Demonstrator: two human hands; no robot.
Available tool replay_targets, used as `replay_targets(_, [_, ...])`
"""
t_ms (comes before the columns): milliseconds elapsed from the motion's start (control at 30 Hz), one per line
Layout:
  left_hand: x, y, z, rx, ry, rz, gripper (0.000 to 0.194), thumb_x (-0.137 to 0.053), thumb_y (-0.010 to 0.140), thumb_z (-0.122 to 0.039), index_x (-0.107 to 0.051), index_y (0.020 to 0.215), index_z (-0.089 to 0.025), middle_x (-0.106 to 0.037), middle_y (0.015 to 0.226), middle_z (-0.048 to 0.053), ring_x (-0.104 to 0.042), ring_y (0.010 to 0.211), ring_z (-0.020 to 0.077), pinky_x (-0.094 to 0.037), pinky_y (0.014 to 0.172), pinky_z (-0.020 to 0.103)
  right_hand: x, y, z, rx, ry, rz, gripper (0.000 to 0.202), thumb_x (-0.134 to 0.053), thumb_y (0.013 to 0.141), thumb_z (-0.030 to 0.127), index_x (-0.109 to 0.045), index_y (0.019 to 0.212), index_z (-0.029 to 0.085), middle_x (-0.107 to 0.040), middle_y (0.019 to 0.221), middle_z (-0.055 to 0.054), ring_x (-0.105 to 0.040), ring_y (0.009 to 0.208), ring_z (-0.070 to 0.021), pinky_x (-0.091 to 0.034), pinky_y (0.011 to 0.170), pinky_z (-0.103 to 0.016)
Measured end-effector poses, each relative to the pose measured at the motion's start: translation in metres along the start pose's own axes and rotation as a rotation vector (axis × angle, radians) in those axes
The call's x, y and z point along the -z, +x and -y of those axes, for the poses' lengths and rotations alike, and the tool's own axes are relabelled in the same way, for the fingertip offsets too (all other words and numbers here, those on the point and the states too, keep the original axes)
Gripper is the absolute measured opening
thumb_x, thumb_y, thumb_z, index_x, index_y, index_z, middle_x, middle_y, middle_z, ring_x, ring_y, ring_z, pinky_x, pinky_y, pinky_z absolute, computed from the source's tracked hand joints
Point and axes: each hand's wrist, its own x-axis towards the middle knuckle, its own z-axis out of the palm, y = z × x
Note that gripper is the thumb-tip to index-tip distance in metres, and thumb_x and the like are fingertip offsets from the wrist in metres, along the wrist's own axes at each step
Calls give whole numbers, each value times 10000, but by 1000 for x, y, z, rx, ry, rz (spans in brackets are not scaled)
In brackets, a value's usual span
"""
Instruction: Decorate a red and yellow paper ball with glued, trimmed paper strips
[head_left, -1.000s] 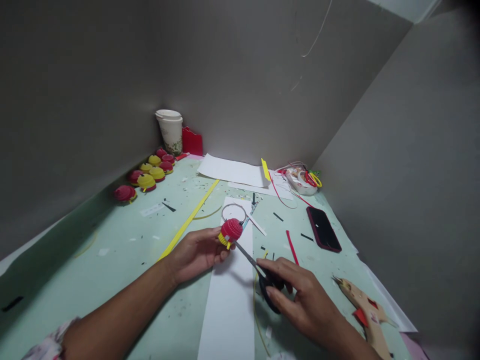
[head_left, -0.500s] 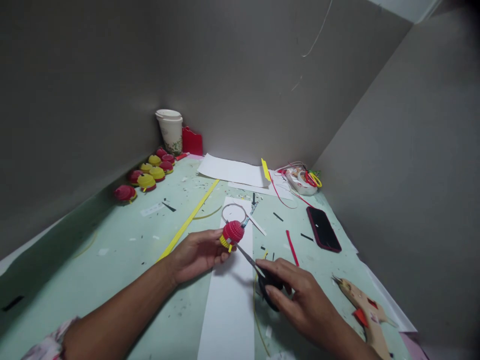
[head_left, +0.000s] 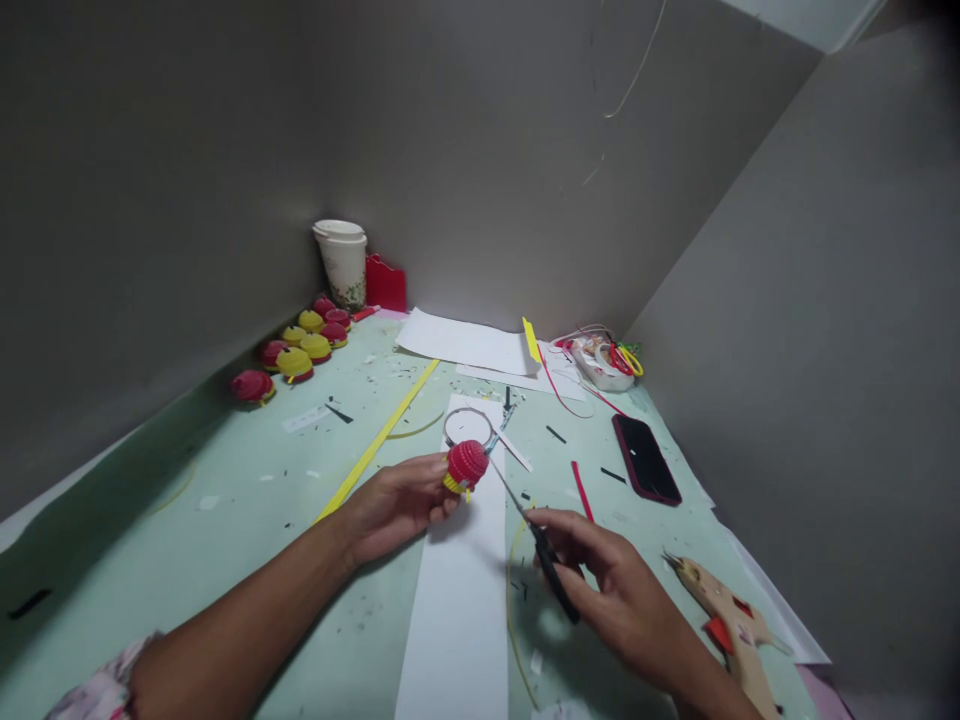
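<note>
My left hand [head_left: 401, 505] is closed on a small red and yellow dome [head_left: 466, 463] made of coiled strips, gripped at its yellow side above a long white paper strip [head_left: 457, 620]. In my right hand [head_left: 611, 585] is a pair of black-handled scissors [head_left: 551, 560], the fingers around the handles. The blades point up and left, with the tips beside the dome's right side; whether they touch it I cannot tell. Behind the dome lies a thin round ring [head_left: 445, 428] on the white strip.
At the back left stand several red and yellow domes [head_left: 298, 364] and a paper cup [head_left: 343, 265]. A long yellow strip [head_left: 375, 440] runs left of the white strip. On the right are a phone [head_left: 646, 460] and a glue gun [head_left: 724, 600]. White sheets [head_left: 465, 342] lie at the back.
The scissors have turned and moved up, their tips going from the dome's lower edge to its right side. The dome has tilted slightly in my left hand.
</note>
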Motion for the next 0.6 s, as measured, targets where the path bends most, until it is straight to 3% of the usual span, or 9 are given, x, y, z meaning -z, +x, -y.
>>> replay_targets(100, [-1,2,-1,-26,-38,-35,224,-692,807,-144,-730,1006,-48,-698,831,109,-615,637,138,-503,572,209,0,2,-6,-117,332,87,363,-668,874,356,-641,1211,223,-638,844,-21,-577,686,-143,-436,640,-275])
replay_targets(267, [-4,0,-5,-114,-140,-65,181,-686,808,-159,-738,956,-69,-727,873,146,-630,668,160,-517,608,236,-8,5,-17,-91,745,153,413,-661,893,483,-645,1167,175,-650,807,-26,-554,577,-86,-335,533,-213])
replay_targets(367, [-5,-2,-5,-145,-126,-8,261,-708,785,-193,-738,1015,-72,-741,926,161,-647,713,187,-500,589,248,-15,6,-20,-153,864,162,432,-672,884,496,-654,1148,156,-648,778,-28,-563,555,-83,-311,486,-194])
replay_targets(600, [-4,0,-1,-184,-115,54,368,-726,763,-206,-726,1097,-53,-727,1158,189,-684,941,255,-512,881,328,-23,6,-21,-216,867,198,435,-670,887,498,-645,1140,144,-666,772,-37,-595,560,-94,-328,480,-190])
